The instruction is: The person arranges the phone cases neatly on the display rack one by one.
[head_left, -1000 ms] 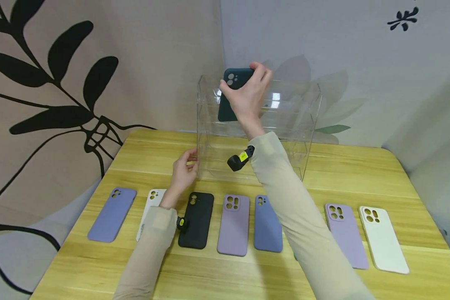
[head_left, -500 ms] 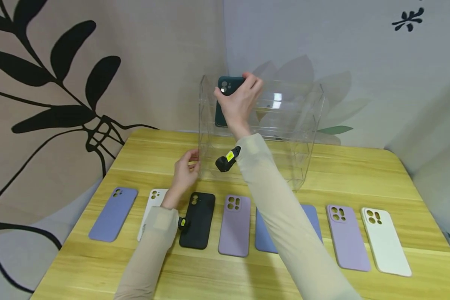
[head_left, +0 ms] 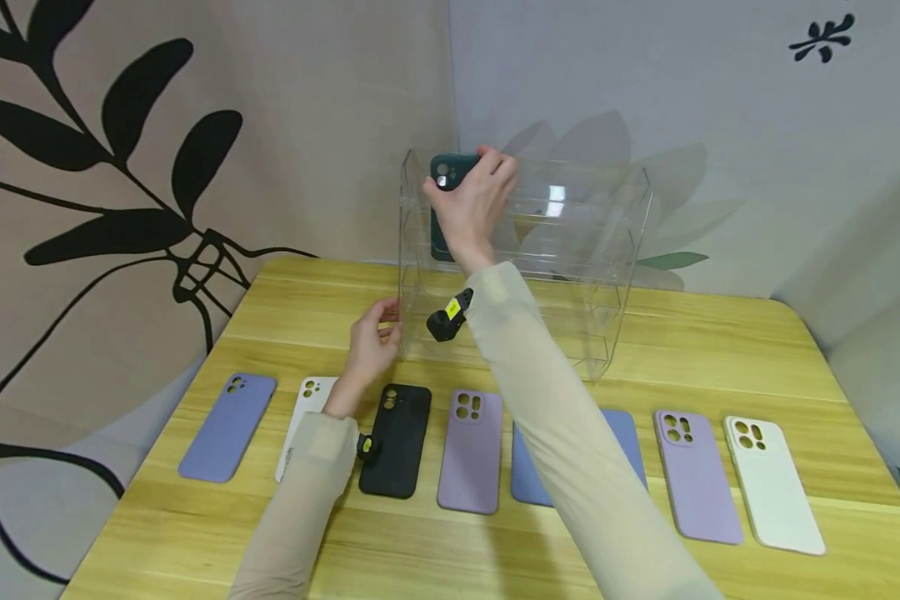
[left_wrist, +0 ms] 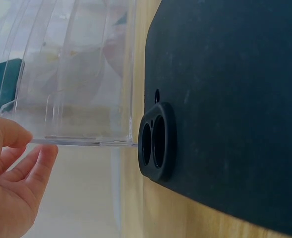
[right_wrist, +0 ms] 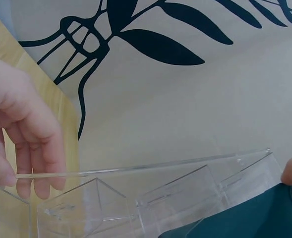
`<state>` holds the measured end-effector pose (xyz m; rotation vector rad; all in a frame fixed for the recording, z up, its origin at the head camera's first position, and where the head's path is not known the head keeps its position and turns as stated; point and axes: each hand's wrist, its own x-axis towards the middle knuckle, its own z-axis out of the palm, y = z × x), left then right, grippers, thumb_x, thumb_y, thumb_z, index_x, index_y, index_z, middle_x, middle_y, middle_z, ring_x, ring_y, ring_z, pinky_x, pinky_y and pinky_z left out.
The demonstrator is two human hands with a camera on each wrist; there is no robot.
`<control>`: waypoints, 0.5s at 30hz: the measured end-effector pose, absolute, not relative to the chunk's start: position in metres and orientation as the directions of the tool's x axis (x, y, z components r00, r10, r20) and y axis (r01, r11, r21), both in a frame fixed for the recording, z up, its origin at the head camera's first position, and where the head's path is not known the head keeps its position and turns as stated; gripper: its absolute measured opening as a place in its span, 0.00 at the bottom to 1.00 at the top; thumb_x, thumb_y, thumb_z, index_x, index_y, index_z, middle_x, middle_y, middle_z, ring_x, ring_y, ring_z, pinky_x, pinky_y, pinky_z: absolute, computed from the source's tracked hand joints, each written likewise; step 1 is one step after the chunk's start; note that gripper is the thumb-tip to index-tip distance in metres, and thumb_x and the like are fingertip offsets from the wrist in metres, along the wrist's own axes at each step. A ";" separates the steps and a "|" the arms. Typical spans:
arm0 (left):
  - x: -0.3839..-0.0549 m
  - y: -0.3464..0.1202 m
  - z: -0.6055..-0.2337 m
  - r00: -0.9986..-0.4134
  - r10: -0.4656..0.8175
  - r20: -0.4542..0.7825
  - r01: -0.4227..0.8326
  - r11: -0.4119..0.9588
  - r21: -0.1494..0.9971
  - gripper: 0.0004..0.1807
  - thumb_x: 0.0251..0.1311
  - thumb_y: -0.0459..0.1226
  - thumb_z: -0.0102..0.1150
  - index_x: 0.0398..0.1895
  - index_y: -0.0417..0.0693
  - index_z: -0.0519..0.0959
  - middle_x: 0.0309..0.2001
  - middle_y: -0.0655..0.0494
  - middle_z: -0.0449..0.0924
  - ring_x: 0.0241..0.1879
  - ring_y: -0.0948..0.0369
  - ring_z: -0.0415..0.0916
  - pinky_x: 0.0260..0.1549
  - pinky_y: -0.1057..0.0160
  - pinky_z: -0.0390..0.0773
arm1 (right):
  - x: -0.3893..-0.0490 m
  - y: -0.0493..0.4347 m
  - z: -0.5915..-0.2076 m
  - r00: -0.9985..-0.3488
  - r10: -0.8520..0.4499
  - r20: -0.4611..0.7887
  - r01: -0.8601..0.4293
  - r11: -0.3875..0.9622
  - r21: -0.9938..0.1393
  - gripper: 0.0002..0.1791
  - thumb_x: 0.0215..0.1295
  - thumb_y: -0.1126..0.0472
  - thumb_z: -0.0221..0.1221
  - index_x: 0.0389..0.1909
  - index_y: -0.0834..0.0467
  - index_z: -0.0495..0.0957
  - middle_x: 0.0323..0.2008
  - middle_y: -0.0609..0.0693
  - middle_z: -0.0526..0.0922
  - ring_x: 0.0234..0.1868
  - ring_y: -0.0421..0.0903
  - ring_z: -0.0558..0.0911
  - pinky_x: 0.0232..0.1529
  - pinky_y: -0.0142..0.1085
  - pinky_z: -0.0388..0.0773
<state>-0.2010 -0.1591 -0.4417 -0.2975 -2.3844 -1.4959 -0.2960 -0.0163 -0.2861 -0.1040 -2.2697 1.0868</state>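
Note:
In the head view my right hand [head_left: 474, 204] grips a dark green phone case [head_left: 441, 237] by its upper edges, thumb on one side and fingers on the other. The case stands upright at the upper left of a clear acrylic display rack [head_left: 570, 250]; whether its lower edge touches a tier is hard to see. The right wrist view shows the green case [right_wrist: 250, 220] beside the rack's stepped tiers. Low on the rack's left side, my left hand [head_left: 371, 346] pinches the panel's edge between thumb and fingers. A black phone case [left_wrist: 225, 99] lies close to it.
Along the table [head_left: 420, 567] lies a row of phone cases: blue-violet [head_left: 228, 427], white [head_left: 300, 412], mauve [head_left: 470, 450], lilac [head_left: 697, 475] and cream [head_left: 776, 483]. My right sleeve [head_left: 562, 417] partly covers blue casing [head_left: 626, 437]. Walls stand behind the rack.
My right hand has carried the green case left and down, from above the rack to its upper left part. The left hand keeps its hold on the rack's side.

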 end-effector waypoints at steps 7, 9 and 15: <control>-0.201 -0.158 -0.442 -0.931 0.008 0.366 0.332 0.435 0.837 0.19 0.56 0.18 0.50 0.52 0.27 0.71 0.46 0.34 0.75 0.45 0.44 0.76 0.42 0.52 0.81 | -0.298 -0.018 -0.289 -0.814 0.318 0.487 -0.166 0.676 -0.718 0.38 0.49 0.48 0.67 0.57 0.58 0.63 0.54 0.54 0.62 0.54 0.50 0.64 0.46 0.38 0.72; -0.201 -0.157 -0.443 -0.930 0.008 0.366 0.333 0.435 0.836 0.19 0.56 0.18 0.50 0.53 0.27 0.71 0.46 0.34 0.75 0.45 0.44 0.76 0.42 0.52 0.81 | -0.298 -0.018 -0.290 -0.815 0.316 0.486 -0.165 0.678 -0.716 0.38 0.50 0.47 0.67 0.58 0.58 0.62 0.55 0.54 0.61 0.55 0.50 0.63 0.45 0.39 0.72; -0.201 -0.158 -0.443 -0.929 0.014 0.370 0.338 0.438 0.833 0.19 0.56 0.18 0.50 0.53 0.27 0.71 0.47 0.34 0.75 0.45 0.44 0.76 0.42 0.52 0.81 | -0.298 -0.014 -0.295 -0.819 0.304 0.486 -0.164 0.687 -0.708 0.40 0.53 0.44 0.65 0.62 0.56 0.61 0.57 0.53 0.60 0.57 0.49 0.63 0.46 0.41 0.69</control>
